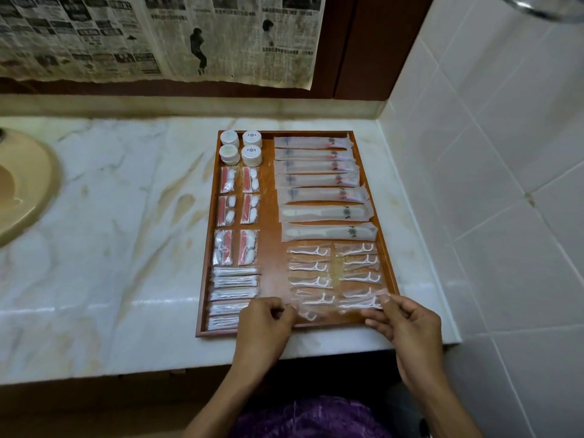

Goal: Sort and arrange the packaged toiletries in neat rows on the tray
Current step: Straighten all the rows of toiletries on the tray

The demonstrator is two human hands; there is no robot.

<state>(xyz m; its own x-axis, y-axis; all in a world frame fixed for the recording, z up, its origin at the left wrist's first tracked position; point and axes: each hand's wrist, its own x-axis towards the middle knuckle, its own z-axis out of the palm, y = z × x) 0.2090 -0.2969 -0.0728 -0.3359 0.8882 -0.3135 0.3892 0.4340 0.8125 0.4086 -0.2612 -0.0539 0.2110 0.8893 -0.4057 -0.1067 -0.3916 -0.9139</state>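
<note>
Wooden and reddish-brown, the tray [271,235] is set on the marble counter [126,216], with the packaged toiletries laid in rows inside it. Four round white containers [240,147] are grouped at 11 o'clock; long toothbrush packets [319,181] are stacked toward 1 o'clock. Red-and-white sachets [238,213] are paired along 9 o'clock, cotton-swab packets [232,295] are lined up at 7 o'clock, and floss-pick packets [335,273] are ranged in two columns at 5 o'clock. At the tray's near edge, a clear floss-pick wrapper [308,306] is pinched in the grip of the left hand [267,320], fingers curled. Another floss-pick packet [360,303] is pinched by the right hand [407,324]. A beige sink [22,188] is seen at 9 o'clock.
</note>
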